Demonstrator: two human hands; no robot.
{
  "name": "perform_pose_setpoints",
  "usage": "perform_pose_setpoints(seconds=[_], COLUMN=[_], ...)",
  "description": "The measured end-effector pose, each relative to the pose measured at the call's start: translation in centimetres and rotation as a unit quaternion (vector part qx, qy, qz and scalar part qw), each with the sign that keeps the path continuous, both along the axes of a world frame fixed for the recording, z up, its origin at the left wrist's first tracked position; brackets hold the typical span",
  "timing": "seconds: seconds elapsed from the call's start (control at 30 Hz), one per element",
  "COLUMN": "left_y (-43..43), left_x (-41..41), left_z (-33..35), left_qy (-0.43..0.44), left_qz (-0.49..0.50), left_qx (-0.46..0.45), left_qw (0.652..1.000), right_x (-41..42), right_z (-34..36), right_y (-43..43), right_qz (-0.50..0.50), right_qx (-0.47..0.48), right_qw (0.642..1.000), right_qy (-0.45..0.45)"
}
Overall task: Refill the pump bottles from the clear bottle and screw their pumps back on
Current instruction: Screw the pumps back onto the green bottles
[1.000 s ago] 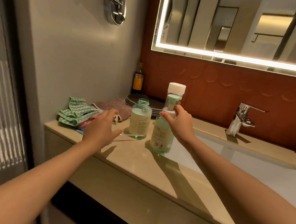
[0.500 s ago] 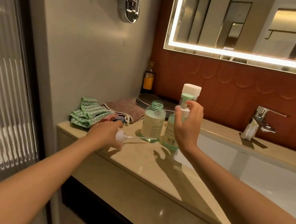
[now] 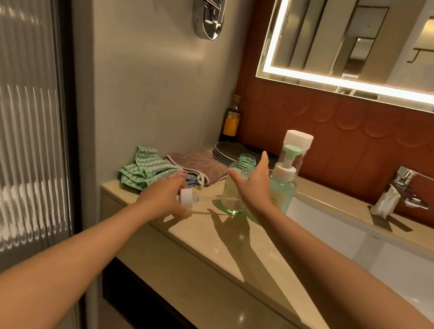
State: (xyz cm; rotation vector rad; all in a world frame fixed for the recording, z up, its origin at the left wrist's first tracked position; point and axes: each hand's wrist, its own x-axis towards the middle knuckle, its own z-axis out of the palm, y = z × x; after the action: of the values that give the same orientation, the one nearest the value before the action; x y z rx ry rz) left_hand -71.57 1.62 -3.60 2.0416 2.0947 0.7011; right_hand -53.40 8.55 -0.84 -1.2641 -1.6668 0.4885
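Countertop (image 3: pixel 231 248): pump (image 3: pixel 188 197) in left hand (image 3: pixel 163 198).

Left hand (image 3: pixel 163 199) grips loose pump (image 3: pixel 187 197) (dip tube pointing right); right hand (image 3: pixel 254 191) splayed beside uncapped bottle (image 3: pixel 231 192).

One view only: a wide-angle camera worn on the person's head, looking forward and down from above counter level. Both forearms enter at the bottom edge and reach away toward mid-frame. There the left hand (image 3: pixel 162 199), holding a white pump (image 3: pixel 186 197), and the right hand (image 3: pixel 254 189) sit at arm's length from the lens. The beige counter (image 3: pixel 229 245) runs diagonally from centre left to lower right. The camera faces a corner — a grey wall (image 3: pixel 143 91) left of centre, a lit mirror (image 3: pixel 367 46) at upper right, and a ribbed glass panel (image 3: pixel 13 144) close by at the left edge. Straight lines bow toward the frame's edges.
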Motion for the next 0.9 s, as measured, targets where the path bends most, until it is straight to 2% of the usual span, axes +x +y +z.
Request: perform_pose_setpoints(seconds=[0.13, 0.3, 0.5, 0.7, 0.9], left_y=[-0.1, -0.9, -3.1, -5.3, -7.2], left_x=[-0.3, -1.2, -2.1, -2.5, -0.6], left_z=[0.5, 1.1, 2.7, 3.7, 5.4], left_qy=[-0.019, 0.010, 0.037, -0.004, -0.009], left_qz=[0.003, 0.038, 0.051, 0.074, 0.074], left_qx=[-0.004, 0.032, 0.062, 0.077, 0.122], left_qw=[1.000, 0.999, 0.996, 0.994, 0.990], right_x=[-0.7, -0.3, 0.8, 3.1, 6.5], right_z=[0.0, 0.1, 0.8, 1.3, 1.5], right_y=[0.8, 0.5, -1.6, -4.9, -8.7], right_qz=[-0.027, -0.053, -0.006, 0.030, 0.043], right_qx=[-0.012, -0.007, -0.018, -0.018, -0.021], right_qw=[1.000, 0.997, 0.996, 0.991, 0.990], right_qy=[-0.006, -0.053, -0.092, -0.127, -0.136])
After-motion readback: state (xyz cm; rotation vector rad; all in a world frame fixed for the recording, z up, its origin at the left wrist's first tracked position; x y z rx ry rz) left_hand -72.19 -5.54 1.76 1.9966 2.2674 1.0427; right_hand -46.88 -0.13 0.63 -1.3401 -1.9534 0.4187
